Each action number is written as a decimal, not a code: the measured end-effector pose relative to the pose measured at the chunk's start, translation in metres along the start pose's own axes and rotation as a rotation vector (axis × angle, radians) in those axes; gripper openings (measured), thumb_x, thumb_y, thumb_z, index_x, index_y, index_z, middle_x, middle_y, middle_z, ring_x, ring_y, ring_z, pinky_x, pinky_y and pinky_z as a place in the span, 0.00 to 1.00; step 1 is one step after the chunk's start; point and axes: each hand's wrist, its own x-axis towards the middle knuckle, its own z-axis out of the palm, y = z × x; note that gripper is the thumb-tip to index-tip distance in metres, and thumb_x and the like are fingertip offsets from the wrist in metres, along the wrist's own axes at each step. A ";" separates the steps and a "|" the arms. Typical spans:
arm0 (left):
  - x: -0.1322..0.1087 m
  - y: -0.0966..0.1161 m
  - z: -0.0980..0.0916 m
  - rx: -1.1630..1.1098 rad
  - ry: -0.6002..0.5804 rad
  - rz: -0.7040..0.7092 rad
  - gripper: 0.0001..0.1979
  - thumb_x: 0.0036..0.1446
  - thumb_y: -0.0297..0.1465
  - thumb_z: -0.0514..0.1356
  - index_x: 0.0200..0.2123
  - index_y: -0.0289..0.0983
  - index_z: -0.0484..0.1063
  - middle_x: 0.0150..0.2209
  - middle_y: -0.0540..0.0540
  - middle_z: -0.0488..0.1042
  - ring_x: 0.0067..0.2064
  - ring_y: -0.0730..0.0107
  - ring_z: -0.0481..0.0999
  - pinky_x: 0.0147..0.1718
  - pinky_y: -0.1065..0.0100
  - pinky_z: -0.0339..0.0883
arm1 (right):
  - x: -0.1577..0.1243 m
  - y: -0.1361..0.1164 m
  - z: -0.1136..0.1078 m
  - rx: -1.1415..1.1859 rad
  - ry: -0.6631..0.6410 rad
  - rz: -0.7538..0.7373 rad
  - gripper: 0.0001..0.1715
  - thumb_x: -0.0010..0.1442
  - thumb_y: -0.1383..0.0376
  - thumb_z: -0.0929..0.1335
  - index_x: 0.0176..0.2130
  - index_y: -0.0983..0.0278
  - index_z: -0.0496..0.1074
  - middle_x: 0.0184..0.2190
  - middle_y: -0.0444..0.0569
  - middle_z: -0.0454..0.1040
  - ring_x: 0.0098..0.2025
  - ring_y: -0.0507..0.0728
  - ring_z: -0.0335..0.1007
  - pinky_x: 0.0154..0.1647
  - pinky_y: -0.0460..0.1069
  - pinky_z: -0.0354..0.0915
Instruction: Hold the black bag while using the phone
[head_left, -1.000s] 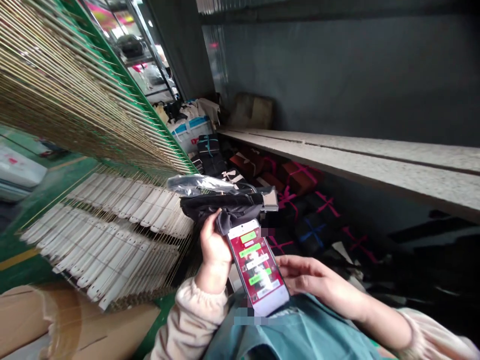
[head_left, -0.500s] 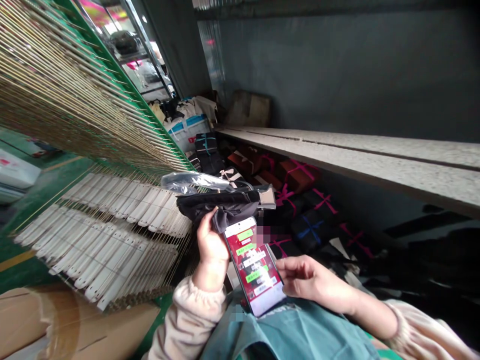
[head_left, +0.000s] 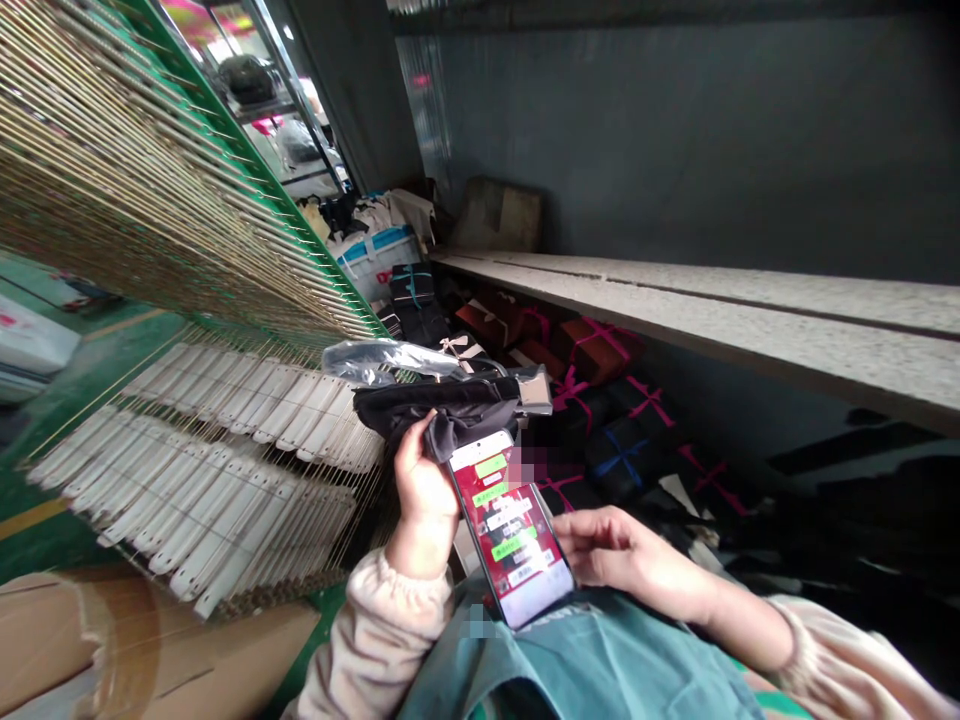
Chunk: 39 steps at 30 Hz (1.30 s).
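My left hand (head_left: 427,495) is closed on a black bag (head_left: 435,405), its thumb resting over the soft dark fabric. A clear plastic wrap (head_left: 375,362) covers the bag's handle, and a beige tag or card (head_left: 535,390) sits at its right end. Just below the bag is a smartphone (head_left: 514,535), tilted, its lit screen showing a chat over a red background. The phone's left edge lies against my left palm. My right hand (head_left: 622,555) pinches the phone's lower right edge; some of those fingertips are hidden behind it.
On the left stands a green rack with rows of metal rods (head_left: 187,200) and white slats (head_left: 247,500). A cardboard box (head_left: 187,640) is at lower left. Dark and brown bundles tied with ribbons (head_left: 596,345) lie beneath a pale ledge (head_left: 675,290) along the grey wall.
Almost nothing differs. The phone and right hand have shifted very slightly, and the bag stays in my left hand.
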 end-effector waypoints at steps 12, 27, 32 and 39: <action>-0.001 -0.001 0.003 0.046 0.012 0.037 0.07 0.46 0.32 0.61 0.27 0.33 0.75 0.33 0.42 0.75 0.34 0.63 0.75 0.43 0.57 0.69 | 0.000 0.000 0.002 -0.042 0.018 -0.011 0.22 0.55 0.68 0.68 0.50 0.71 0.68 0.41 0.56 0.73 0.45 0.63 0.70 0.47 0.53 0.63; 0.001 -0.002 -0.001 0.053 -0.002 0.019 0.08 0.45 0.33 0.62 0.27 0.33 0.75 0.34 0.42 0.75 0.37 0.58 0.75 0.44 0.57 0.68 | 0.000 0.002 0.003 -0.073 0.035 -0.016 0.20 0.54 0.68 0.68 0.48 0.71 0.70 0.39 0.54 0.74 0.43 0.61 0.71 0.45 0.52 0.64; 0.000 -0.002 0.001 0.045 0.006 0.006 0.08 0.44 0.32 0.62 0.27 0.33 0.75 0.34 0.41 0.75 0.38 0.59 0.75 0.44 0.57 0.68 | 0.000 0.003 0.004 -0.069 0.040 -0.029 0.20 0.54 0.67 0.69 0.47 0.71 0.70 0.39 0.54 0.74 0.43 0.62 0.71 0.46 0.52 0.64; -0.001 -0.003 0.001 0.048 0.015 0.015 0.07 0.43 0.32 0.63 0.27 0.33 0.75 0.34 0.43 0.75 0.37 0.61 0.75 0.43 0.59 0.68 | 0.001 0.007 0.004 -0.083 0.047 -0.034 0.21 0.55 0.68 0.68 0.49 0.71 0.69 0.38 0.54 0.74 0.42 0.61 0.71 0.45 0.52 0.64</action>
